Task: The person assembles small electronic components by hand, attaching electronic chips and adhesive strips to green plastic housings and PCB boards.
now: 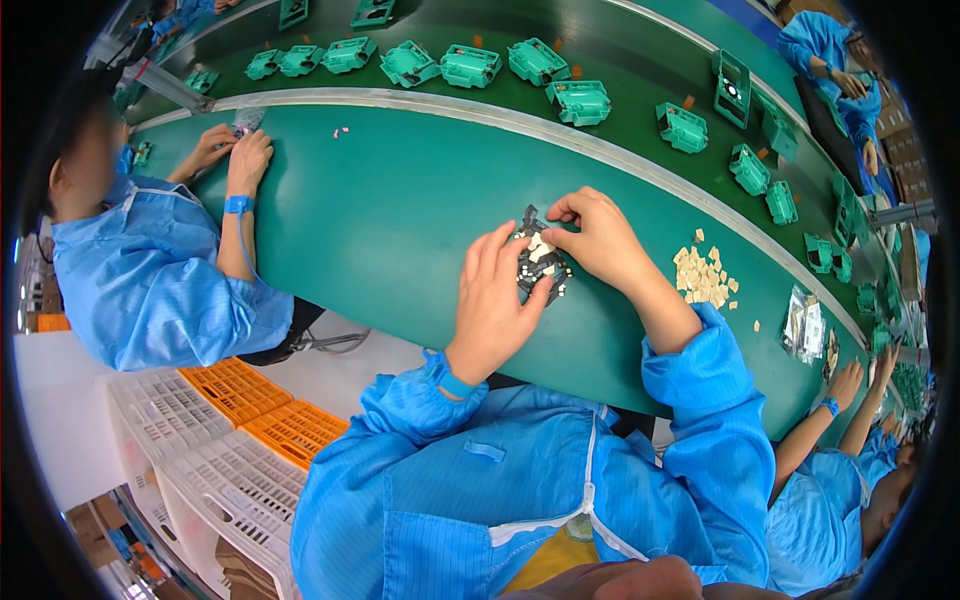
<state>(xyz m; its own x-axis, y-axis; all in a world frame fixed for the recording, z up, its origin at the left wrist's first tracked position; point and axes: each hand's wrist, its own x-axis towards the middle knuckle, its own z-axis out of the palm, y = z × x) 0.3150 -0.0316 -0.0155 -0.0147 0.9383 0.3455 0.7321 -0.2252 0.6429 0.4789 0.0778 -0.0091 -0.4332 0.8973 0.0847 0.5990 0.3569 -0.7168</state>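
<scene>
A small heap of black plastic pieces (532, 217) mixed with cream-coloured bits lies on the green table in front of me. My left hand (494, 295) curves along the heap's left and near side, thumb and fingers apart, fingertips touching the pieces. From the right, my right hand (605, 238) reaches over the heap's far edge with its thumb and fingers bent together. Whatever is between those fingertips is too small to make out. To the right of my right forearm lies a loose pile of cream-coloured square pieces (704, 276).
Beyond a pale rail, a dark green conveyor carries several teal plastic housings (470, 66). Clear plastic bags (803, 325) lie at the table's right. Co-workers in blue sit left (160, 265) and right (815, 520); another (835, 75) is across. Crates (235, 470) stand lower left.
</scene>
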